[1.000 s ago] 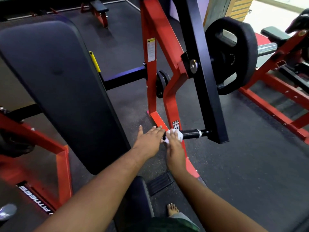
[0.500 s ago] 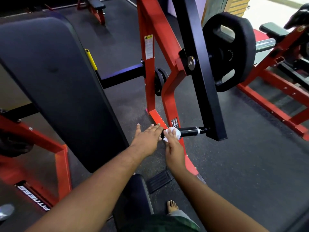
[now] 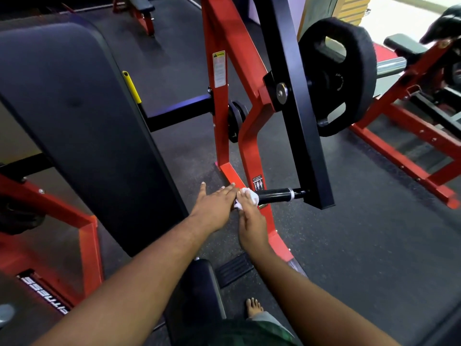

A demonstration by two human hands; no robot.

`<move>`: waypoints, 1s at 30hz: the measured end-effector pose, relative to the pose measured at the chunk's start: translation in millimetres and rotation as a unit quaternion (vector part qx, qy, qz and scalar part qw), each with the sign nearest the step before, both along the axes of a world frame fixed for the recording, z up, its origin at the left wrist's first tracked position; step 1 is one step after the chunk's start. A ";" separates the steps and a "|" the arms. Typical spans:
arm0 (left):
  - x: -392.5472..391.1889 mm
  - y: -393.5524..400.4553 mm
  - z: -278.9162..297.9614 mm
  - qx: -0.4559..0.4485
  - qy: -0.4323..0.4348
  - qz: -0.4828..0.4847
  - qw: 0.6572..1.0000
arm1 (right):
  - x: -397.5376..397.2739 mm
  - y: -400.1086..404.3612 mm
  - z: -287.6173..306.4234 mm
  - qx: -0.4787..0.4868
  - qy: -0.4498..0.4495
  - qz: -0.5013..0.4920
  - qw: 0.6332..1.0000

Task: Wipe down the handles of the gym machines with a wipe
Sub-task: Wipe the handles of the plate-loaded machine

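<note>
Two hands meet at the grip: left hand [image 3: 214, 205] lies flat, fingers straight, just left of the white wipe [image 3: 247, 198]; right hand [image 3: 250, 222] pinches it around the black handle [image 3: 273, 195]. Best twist while sliding rightward toward the collar.

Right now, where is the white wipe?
In the head view, the white wipe is low at centre, wrapped on the near end of the black handle, under the right hand, beside the left hand.

At the lower left of the frame you can read "FITNESS" upside down on the red frame [image 3: 42, 290]. The warning sticker [image 3: 219, 69] and small pictogram label [image 3: 257, 182] on the red uprights are too small to read.
</note>
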State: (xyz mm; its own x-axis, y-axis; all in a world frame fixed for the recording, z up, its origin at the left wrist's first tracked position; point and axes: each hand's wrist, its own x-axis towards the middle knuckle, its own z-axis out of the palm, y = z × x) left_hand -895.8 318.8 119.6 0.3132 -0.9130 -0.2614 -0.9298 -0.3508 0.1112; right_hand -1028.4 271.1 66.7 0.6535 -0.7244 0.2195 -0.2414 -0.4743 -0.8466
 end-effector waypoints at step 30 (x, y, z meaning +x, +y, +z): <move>-1.6 -24.1 4.0 0.074 -0.030 -0.032 0.996 | -50.4 -99.6 -40.3 -0.040 0.104 -0.110 0.988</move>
State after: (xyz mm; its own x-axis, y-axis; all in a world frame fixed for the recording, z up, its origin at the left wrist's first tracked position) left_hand -897.4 294.7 123.6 0.2755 -0.8843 -0.3770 -0.9541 -0.2996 0.0054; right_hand -1078.8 171.5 26.4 0.5200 -0.8391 0.1596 -0.5110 -0.4553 -0.7291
